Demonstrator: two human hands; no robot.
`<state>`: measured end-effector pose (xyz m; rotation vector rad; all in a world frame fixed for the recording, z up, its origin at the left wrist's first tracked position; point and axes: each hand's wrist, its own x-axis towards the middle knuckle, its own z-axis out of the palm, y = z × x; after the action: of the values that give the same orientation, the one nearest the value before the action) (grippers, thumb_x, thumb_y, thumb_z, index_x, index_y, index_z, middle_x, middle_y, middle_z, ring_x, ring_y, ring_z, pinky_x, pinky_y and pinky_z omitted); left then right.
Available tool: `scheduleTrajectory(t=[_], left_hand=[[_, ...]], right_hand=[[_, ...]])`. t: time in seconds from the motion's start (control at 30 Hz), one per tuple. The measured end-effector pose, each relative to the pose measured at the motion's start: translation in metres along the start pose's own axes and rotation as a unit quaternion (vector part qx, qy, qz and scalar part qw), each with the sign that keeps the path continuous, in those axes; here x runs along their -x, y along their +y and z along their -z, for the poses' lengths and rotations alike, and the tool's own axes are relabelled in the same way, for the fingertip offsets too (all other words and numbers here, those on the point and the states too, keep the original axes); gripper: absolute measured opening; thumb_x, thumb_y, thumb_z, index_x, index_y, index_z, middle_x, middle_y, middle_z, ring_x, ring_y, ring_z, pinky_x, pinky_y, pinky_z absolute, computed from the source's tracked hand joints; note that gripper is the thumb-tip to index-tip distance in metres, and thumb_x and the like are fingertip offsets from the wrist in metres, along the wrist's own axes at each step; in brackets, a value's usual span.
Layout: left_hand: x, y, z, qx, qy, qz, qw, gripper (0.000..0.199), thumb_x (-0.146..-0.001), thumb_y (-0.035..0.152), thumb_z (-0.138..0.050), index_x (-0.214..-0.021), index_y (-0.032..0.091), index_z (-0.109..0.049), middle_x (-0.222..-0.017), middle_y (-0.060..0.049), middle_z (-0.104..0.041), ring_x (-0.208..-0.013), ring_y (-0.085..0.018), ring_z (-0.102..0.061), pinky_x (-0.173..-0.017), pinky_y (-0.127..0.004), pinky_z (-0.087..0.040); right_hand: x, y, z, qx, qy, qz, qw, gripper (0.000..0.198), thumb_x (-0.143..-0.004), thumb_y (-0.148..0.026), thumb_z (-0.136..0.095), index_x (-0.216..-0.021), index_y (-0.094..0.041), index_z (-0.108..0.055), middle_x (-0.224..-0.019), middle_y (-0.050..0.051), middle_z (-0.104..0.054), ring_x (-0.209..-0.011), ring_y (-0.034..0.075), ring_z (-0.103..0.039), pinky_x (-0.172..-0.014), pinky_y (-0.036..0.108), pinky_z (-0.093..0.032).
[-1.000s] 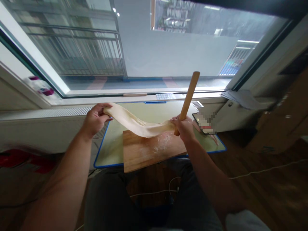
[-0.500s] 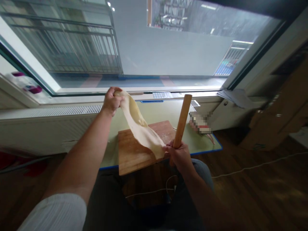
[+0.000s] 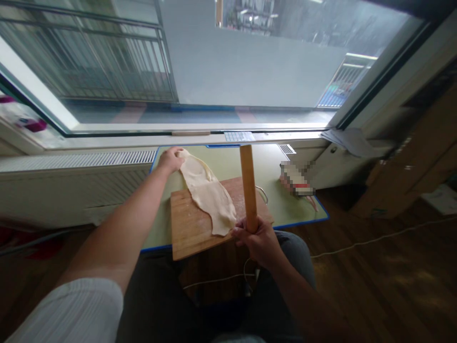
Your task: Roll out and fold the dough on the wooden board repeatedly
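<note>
Dough sheet [image 3: 209, 188] lies slantwise over a wooden board [image 3: 189, 228] | grip of the left hand [image 3: 172, 159] pinched on its far end | grip of the right hand [image 3: 260, 238] clamped around a rolling pin [image 3: 249, 188], at its near end | green counter [image 3: 291, 209] underneath, window [image 3: 250, 71] beyond

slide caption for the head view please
A dough sheet extends over a wooden board between the left hand and the right hand, which grips a rolling pin.

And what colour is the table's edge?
Blue; the table edge shows in the head view.
</note>
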<state>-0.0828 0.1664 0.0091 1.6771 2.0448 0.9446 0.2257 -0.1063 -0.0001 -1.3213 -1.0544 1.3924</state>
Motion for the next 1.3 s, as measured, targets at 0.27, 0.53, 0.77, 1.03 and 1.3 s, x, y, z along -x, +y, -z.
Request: scheduleTrajectory(t=[0.27,0.53,0.77,1.03,1.3], left_hand=[[0.192,0.051,0.013,-0.048,-0.179,-0.241,0.953,0.050,-0.103,0.049,-0.055,-0.144,0.024,-0.068,-0.150,-0.008,-0.069,-0.142,-0.026,-0.061,-0.125,-0.042,-0.044],[0.300,0.055,0.000,-0.177,-0.231,-0.319,0.902,0.079,-0.104,0.071,-0.049,-0.168,0.026,-0.044,-0.175,-0.009,-0.043,-0.166,-0.034,-0.029,-0.136,-0.063,-0.019],[0.251,0.040,0.024,-0.008,0.083,-0.230,0.970,0.037,-0.107,0.046,-0.048,-0.111,0.024,-0.077,-0.117,-0.009,-0.078,-0.117,-0.026,-0.068,-0.113,-0.045,-0.052],[0.155,0.041,0.012,-0.179,0.054,-0.059,0.981,0.044,-0.101,0.043,-0.054,-0.136,0.021,-0.071,-0.145,-0.015,-0.067,-0.137,-0.034,-0.059,-0.117,-0.049,-0.047],[0.123,0.036,0.004,-0.261,-0.124,-0.074,0.954,0.064,-0.105,0.054,-0.035,-0.162,0.030,-0.050,-0.172,-0.010,-0.046,-0.154,-0.035,-0.045,-0.127,-0.058,-0.036]], right_hand=[[-0.045,-0.046,0.030,0.384,-0.022,0.136,0.913,0.028,-0.083,-0.040,-0.078,-0.075,-0.023,-0.058,-0.065,-0.003,-0.056,-0.062,0.015,-0.050,-0.056,0.028,-0.032],[-0.058,-0.050,0.027,0.409,-0.086,0.132,0.899,0.019,-0.091,-0.041,-0.075,-0.092,-0.021,-0.075,-0.077,-0.001,-0.070,-0.070,0.016,-0.061,-0.063,0.027,-0.039],[-0.095,-0.055,0.037,0.429,-0.159,0.213,0.864,0.020,-0.086,-0.026,-0.082,-0.106,-0.026,-0.081,-0.095,-0.001,-0.079,-0.081,0.016,-0.068,-0.071,0.025,-0.044],[-0.145,-0.062,0.013,0.487,-0.199,0.247,0.814,0.032,-0.080,-0.023,-0.087,-0.112,-0.027,-0.085,-0.099,-0.001,-0.077,-0.084,0.015,-0.065,-0.076,0.023,-0.046],[-0.172,-0.064,0.007,0.534,-0.155,0.222,0.801,0.040,-0.097,-0.057,-0.072,-0.119,-0.026,-0.083,-0.117,0.008,-0.077,-0.109,0.026,-0.069,-0.095,0.034,-0.053]])
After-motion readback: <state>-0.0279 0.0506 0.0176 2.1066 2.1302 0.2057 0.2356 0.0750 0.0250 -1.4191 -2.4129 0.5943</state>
